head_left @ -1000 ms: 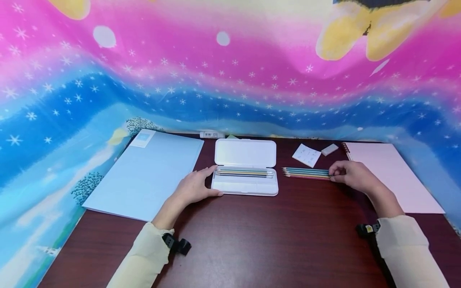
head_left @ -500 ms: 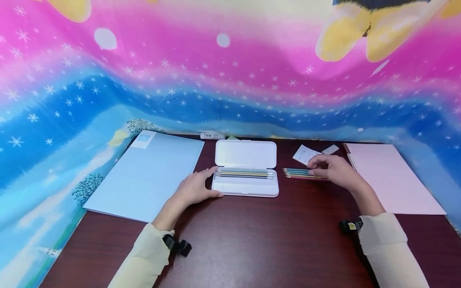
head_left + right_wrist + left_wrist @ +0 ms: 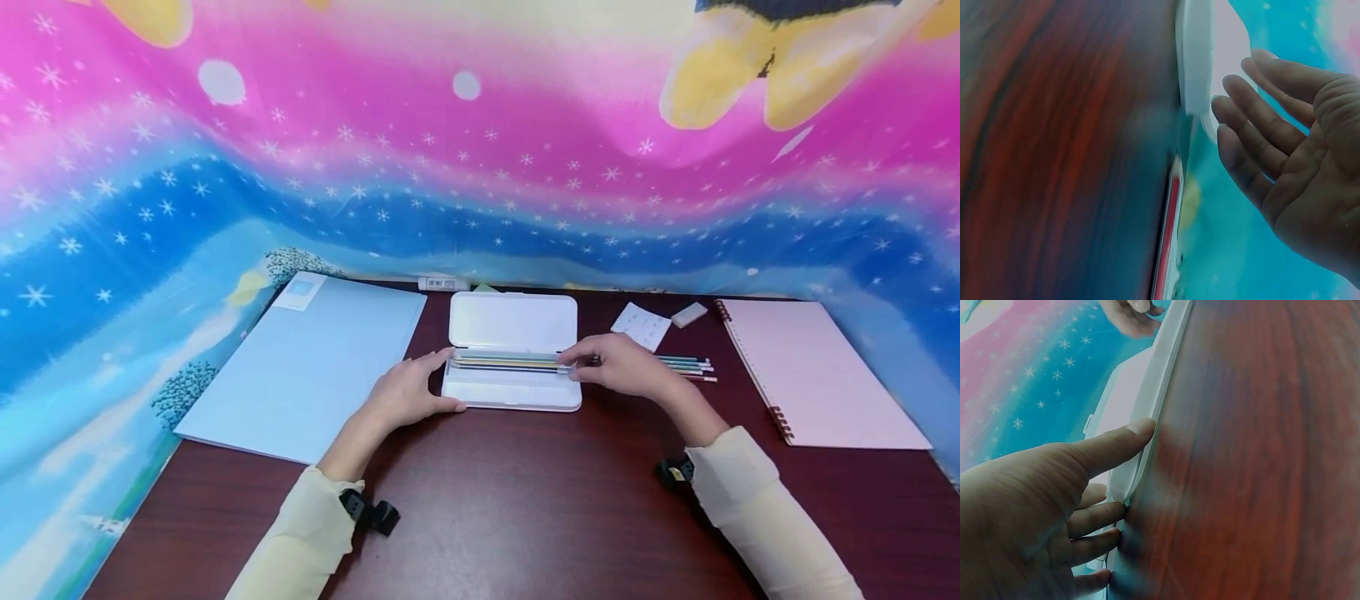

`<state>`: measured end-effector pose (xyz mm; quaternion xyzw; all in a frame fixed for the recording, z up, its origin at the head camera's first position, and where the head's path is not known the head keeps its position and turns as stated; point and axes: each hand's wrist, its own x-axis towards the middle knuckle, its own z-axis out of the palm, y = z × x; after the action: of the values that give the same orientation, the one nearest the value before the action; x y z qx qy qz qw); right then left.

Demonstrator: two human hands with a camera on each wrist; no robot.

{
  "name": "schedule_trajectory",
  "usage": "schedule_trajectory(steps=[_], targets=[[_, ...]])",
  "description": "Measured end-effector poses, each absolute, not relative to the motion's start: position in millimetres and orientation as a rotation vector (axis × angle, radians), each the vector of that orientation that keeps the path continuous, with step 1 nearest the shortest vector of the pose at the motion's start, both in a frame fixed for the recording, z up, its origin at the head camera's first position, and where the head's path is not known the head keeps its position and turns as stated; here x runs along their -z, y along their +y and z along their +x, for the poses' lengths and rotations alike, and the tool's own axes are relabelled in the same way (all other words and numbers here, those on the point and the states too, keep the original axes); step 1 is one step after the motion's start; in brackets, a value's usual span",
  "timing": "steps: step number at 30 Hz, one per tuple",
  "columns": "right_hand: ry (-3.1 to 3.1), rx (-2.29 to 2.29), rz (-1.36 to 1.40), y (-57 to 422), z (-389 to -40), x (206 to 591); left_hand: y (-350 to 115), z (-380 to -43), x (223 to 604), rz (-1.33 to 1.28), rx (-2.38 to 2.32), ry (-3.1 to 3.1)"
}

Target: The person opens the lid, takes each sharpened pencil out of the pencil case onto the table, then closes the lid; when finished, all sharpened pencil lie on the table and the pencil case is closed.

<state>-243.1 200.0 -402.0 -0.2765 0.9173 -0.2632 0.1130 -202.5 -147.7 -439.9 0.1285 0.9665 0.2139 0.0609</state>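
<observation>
A white pencil case lies with its lid up on the dark wooden table, several pencils in its rear part. My left hand holds the case at its left end. In the left wrist view, the thumb lies over the front edge of the case, the other fingers at its end. My right hand is over the right end of the case, close to the pencil ends. The right wrist view shows its fingers loosely bent with nothing between them. Several coloured pencils lie on the table, partly hidden under that hand.
A light blue folder lies on the left, a pink spiral notebook on the right. Behind the loose pencils are a small white paper and a white eraser. A white tube lies at the back by the patterned cloth.
My right hand has moved left from the ends of the loose pencils to the right end of the case. Those pencils stay on the table. The left hand has kept its place.
</observation>
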Motion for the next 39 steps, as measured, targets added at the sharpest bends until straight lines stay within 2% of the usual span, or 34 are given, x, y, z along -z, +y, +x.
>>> schedule_trajectory(steps=[6, 12, 39], targets=[[2.649, 0.586, -0.928, 177, -245, 403, -147, -203, 441, 0.386, -0.643, 2.919], [2.63, 0.507, -0.932, 166, -248, 406, -147, -204, 440, 0.385, -0.647, 2.923], [2.679, 0.589, -0.884, 167, -250, 408, -147, -202, 440, 0.387, -0.636, 2.928]])
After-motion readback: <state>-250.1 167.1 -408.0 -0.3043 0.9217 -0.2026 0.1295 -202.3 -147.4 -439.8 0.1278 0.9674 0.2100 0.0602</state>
